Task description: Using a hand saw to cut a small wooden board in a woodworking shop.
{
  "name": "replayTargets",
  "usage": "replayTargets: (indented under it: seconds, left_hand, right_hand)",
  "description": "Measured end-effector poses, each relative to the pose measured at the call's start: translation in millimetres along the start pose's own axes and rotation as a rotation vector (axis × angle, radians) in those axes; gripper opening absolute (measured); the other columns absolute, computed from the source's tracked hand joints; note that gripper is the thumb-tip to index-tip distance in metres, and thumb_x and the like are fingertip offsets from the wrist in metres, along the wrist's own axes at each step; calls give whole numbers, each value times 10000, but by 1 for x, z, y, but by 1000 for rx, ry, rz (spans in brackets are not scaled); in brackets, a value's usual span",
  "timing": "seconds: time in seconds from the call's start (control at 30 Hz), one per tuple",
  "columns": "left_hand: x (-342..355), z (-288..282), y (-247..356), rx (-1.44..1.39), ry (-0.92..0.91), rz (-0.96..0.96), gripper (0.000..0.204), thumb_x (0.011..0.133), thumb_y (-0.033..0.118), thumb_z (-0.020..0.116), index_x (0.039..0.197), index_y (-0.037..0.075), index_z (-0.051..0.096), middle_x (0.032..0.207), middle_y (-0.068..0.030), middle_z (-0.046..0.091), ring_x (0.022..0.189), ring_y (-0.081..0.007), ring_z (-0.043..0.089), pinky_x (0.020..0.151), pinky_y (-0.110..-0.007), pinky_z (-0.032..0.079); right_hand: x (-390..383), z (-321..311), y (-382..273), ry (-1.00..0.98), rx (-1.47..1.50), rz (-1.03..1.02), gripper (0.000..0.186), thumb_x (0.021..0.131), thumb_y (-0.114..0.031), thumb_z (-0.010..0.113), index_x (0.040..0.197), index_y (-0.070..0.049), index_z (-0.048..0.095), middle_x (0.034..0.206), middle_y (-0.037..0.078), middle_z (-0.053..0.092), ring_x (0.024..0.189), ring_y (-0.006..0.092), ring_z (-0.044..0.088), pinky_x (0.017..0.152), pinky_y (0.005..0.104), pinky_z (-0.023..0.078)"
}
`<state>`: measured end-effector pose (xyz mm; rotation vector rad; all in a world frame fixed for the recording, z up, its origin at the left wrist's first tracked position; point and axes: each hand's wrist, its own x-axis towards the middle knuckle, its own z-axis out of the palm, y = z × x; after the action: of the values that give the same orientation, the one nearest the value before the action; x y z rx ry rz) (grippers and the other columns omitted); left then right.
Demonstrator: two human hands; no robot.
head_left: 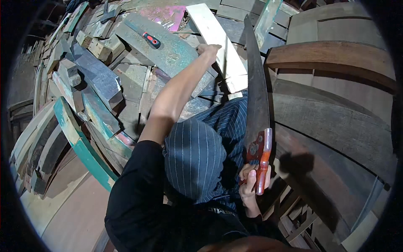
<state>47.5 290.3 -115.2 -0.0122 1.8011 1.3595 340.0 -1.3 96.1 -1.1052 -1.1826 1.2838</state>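
Note:
My right hand (249,181) is wrapped round the red-brown handle of a handsaw (257,90). Its long dark blade points away from me, along the right side of a pale wooden board (223,48). My left arm reaches forward, and my left hand (208,53) is closed over the board's left edge, partly hiding it. The board's near end lies by my striped trouser leg (193,157). Left of that hand, a screwdriver (149,38) with a red and black handle rests on a worn grey-green plank (178,54) strewn with sawdust.
Timber offcuts (94,73) are heaped at the left, with a curved teal-painted piece (82,145) nearer me. On the right are a curved brown wooden rail (327,59) and broad grey panels (331,113). A pink sheet (174,17) lies at the back.

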Motion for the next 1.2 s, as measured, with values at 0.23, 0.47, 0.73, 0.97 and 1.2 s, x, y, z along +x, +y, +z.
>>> replayTargets:
  seconds: [0.23,0.47,0.73,0.97,1.2]
  left_hand:
    - [7,32,-2,-71,-437,-120,368,828,135,732,1103,-63,587,1025,-197,654,931,-336,636,816,-499,496]
    - [24,33,-40,-288,-391,-165,337,799,-48,678,1106,-126,562,977,-214,652,839,-325,667,654,-464,586]
    - [-70,-9,26,-604,-572,-249,329,893,65,649,1177,-63,543,1115,-170,640,1062,-272,625,939,-393,523]
    - [-121,-100,50,-781,-498,-52,330,911,121,649,1196,-18,556,1131,-130,637,1080,-243,600,987,-383,475]
    - [-95,-174,30,-715,-320,102,397,934,66,590,1303,-23,474,1266,-164,570,1174,-297,559,1033,-459,436]
  right_hand:
    - [0,2,-1,26,36,9,294,897,-185,578,810,-14,356,518,51,426,394,132,407,386,283,356]
    - [2,-3,-2,7,57,-65,286,897,-192,572,819,-9,366,522,51,434,388,135,409,392,278,369]
    - [-2,-7,-10,80,89,-7,220,908,-124,543,870,-15,356,572,40,395,451,129,394,408,286,368]
    - [-20,-28,-23,57,-171,-95,311,870,-262,578,846,11,433,580,58,493,485,159,492,493,289,429]
    - [-22,-23,-9,-91,-184,-133,238,871,-177,584,752,-32,437,535,51,522,425,114,493,430,243,393]
